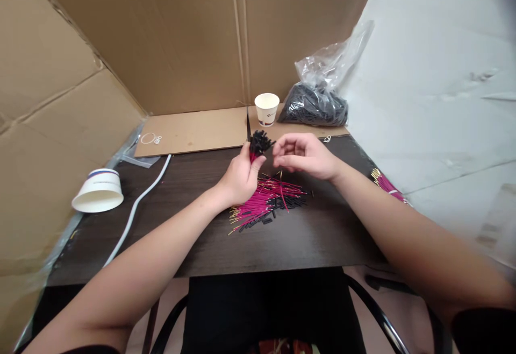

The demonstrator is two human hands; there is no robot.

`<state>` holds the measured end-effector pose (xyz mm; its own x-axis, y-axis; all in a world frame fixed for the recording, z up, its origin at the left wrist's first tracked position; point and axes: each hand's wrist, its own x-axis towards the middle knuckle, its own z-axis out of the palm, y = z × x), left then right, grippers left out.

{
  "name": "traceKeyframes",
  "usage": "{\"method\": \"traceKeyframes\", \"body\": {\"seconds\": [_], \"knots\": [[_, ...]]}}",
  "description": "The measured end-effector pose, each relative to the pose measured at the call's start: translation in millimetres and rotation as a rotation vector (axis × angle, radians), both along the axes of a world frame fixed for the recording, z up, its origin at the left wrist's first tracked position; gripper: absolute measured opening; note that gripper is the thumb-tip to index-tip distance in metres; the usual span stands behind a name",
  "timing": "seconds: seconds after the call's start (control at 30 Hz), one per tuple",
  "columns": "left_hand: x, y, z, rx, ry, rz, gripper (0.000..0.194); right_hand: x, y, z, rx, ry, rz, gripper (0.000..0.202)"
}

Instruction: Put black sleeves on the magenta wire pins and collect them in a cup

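My left hand (241,176) is closed around a bundle of magenta wires, held upright over the table. Black tube sleeves (262,141) cap the top ends of that bundle. Just to the right, my right hand (304,156) has its fingers curled in towards the thumb, fingertips close beside the sleeves; whatever is between them is too small to make out. Beneath both hands lies a loose pile of magenta wires (258,200) with bare golden ends. Short black tubes (282,203) are scattered among and in front of these wires.
A white paper cup (266,111) stands at the back, beside a clear bag of black tubes (316,105). Another cup (99,191) lies tipped at left, near a white cable (139,203). Tied wires (389,186) rest at right. Cardboard walls (181,36) enclose the dark table (322,241).
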<state>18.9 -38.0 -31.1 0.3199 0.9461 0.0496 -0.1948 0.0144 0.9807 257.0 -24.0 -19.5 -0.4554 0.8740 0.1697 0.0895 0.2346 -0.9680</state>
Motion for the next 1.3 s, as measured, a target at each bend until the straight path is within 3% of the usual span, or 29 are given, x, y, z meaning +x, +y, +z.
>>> {"method": "traceKeyframes", "body": {"seconds": [0.07,0.17,0.27,0.37,0.57,0.73,0.87,1.0,1.1,1.3], "knots": [[-5.8,0.6,4.6,0.267,0.231,0.027,0.023,1.5,5.1,-9.5,0.148,-0.107,-0.17,0.031],[-10.8,3.5,12.5,0.52,0.41,-0.062,0.024,2.7,10.8,-19.1,0.335,-0.272,-0.368,0.024],[-10.4,7.3,15.2,0.69,0.534,-0.105,0.015,3.9,15.7,-20.3,0.536,-0.355,-0.422,0.049],[-7.8,9.0,13.0,0.8,0.647,-0.121,0.01,4.9,22.9,-18.4,0.693,-0.439,-0.376,0.073],[-2.4,7.9,8.7,0.833,0.723,-0.145,0.012,5.7,36.4,-17.6,0.759,-0.609,-0.325,0.084],[0.2,9.2,3.1,0.859,0.755,-0.15,0.013,0.3,45.1,-18.1,0.753,-0.679,-0.31,0.104],[-0.4,9.5,1.1,0.978,1.007,-0.171,0.02,-3.1,50.0,-21.4,0.727,-0.722,-0.311,0.115],[-2.4,7.7,5.4,1.074,1.333,-0.217,0.033,-1.0,51.3,-25.2,0.705,-0.75,-0.339,0.111],[-3.6,7.1,8.2,1.033,1.441,-0.237,0.034,1.4,52.9,-27.2,0.72,-0.763,-0.362,0.112],[-3.2,9.0,8.3,0.881,1.444,-0.245,0.033,6.6,66.0,-32.0,0.751,-0.76,-0.332,0.128]]}}
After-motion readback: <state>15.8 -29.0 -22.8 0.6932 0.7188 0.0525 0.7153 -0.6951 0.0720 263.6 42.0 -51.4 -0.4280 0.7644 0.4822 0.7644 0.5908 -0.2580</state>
